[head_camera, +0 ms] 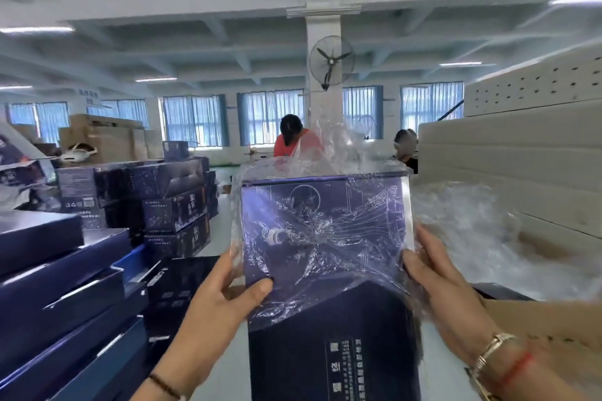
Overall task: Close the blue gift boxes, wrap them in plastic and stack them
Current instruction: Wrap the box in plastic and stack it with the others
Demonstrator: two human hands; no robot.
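Occupying the lower centre of the frame: one blue gift box (325, 238), held upright and raised, its printed face toward the camera, partly sheathed in clear plastic wrap (329, 153) that bunched loosely above its top edge. Left hand (221, 299) gripped the box's lower left edge, thumb pressed on the face. Right hand (443, 290) clasped the right edge, fingers curled over box and film. Lower left: stack of flat blue boxes (65, 286). Right: heap of crumpled plastic film (488, 231) before pale stacked panels (521, 153). Middle left: pile of dark blue cartons (163, 198). Farther back: person in a red top (293, 140); brown cardboard cartons (104, 137) at upper left. Rear: white pillar (324, 26) bearing a wall fan (330, 62); curtained windows (195, 120); beamed ceiling with strip lights (35, 30).
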